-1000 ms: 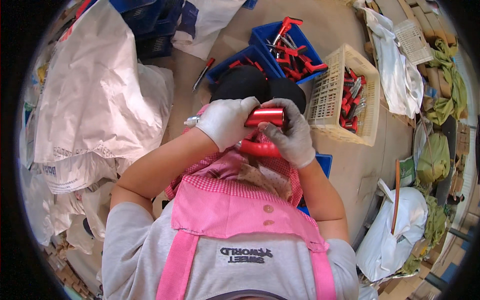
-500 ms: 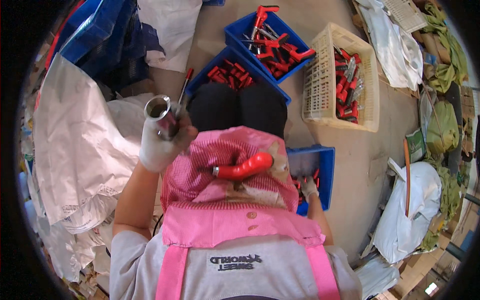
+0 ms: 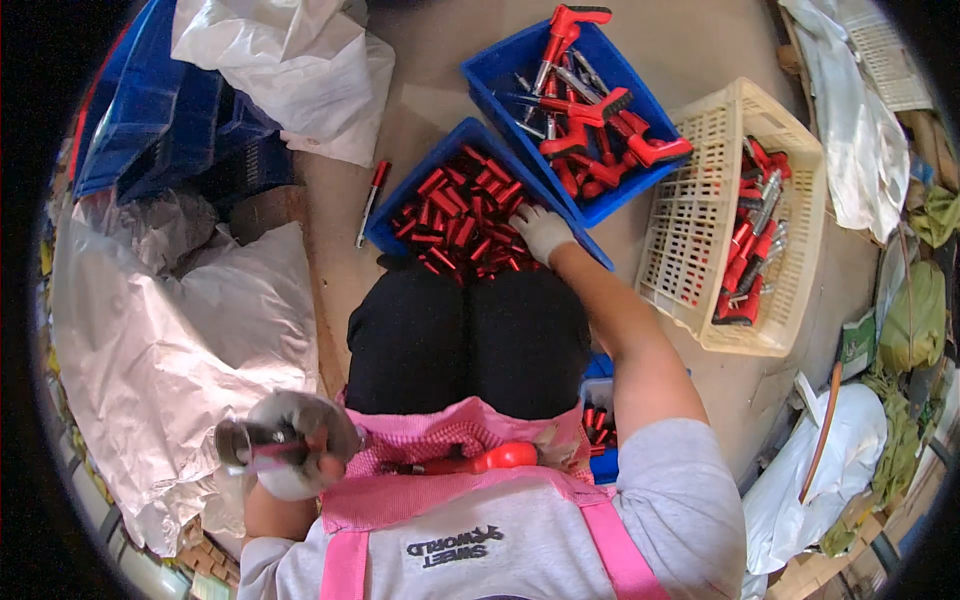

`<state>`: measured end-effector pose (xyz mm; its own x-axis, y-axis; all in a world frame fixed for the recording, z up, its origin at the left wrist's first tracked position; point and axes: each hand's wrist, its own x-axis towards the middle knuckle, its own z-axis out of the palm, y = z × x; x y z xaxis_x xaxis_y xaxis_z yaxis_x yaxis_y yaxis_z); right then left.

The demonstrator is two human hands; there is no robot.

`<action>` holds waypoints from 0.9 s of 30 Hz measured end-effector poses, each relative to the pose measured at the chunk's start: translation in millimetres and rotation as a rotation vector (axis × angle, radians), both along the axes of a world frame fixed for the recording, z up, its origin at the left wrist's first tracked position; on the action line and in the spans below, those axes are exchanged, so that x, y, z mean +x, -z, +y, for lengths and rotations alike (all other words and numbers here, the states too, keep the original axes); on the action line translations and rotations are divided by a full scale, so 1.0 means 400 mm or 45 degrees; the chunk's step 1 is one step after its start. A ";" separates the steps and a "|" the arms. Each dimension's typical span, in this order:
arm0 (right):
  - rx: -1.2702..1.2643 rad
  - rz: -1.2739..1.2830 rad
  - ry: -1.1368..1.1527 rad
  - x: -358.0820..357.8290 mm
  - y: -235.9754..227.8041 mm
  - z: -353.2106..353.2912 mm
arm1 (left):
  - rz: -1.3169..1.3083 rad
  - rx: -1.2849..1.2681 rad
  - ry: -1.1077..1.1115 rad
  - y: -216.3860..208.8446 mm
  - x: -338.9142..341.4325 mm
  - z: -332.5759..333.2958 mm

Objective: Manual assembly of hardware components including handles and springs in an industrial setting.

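A: Where to look first?

B: Toward twelve o'clock: a blue bin [image 3: 418, 181] full of short, shiny red cylinders [image 3: 463, 232], heaped at all angles. Right hand [image 3: 543, 235], white-gloved, between one and two o'clock, reaching in at the heap's three-o'clock side.

A: Holding one?

B: Cannot tell. Back of the glove uppermost, fingertips lost among the red.

A: And the left hand [image 3: 308, 470]?

B: Between seven and eight o'clock, badly blurred, curled around a dark tubular tool [image 3: 235, 442], round end toward nine o'clock. Exact finger placement too smeared to read.

A: How best to pick from such a jumble?

B: Probably by choosing a loose piece near the top. Pinch across the curved sides with thumb and two fingers, not by the ends. Squeeze firmly; likely slippery, judging by the shine. Lift straight up, without raking the neighbours.

A: And on the lap?

B: A red handle [image 3: 508, 457] at six o'clock, resting by the pink apron [image 3: 385, 512]. Best to lean gently, to avoid tipping it off.

A: Other stock nearby?

B: A second blue bin [image 3: 500, 62] at one o'clock; between two and three, a cream crate [image 3: 685, 200]. Both with red-gripped tools [image 3: 570, 140] inside.
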<state>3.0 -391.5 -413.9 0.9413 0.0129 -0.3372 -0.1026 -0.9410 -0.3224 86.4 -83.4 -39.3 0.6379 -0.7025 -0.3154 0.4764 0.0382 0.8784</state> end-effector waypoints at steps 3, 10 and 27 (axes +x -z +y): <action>-0.241 0.179 -0.258 0.051 0.042 0.014 | -0.056 0.058 0.020 -0.007 0.009 0.002; -0.143 0.351 -0.179 0.000 0.096 0.020 | 0.249 0.026 0.137 -0.001 0.011 -0.032; 1.201 -0.427 1.233 -0.126 -0.325 -0.025 | -0.389 0.611 0.460 -0.101 -0.089 -0.056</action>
<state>-47.4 -401.5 -283.8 0.7397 -0.5891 -0.3252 -0.3732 0.0430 -0.9267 50.8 -106.0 1.0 0.4994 -0.7153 -0.4888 0.1135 -0.5053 0.8554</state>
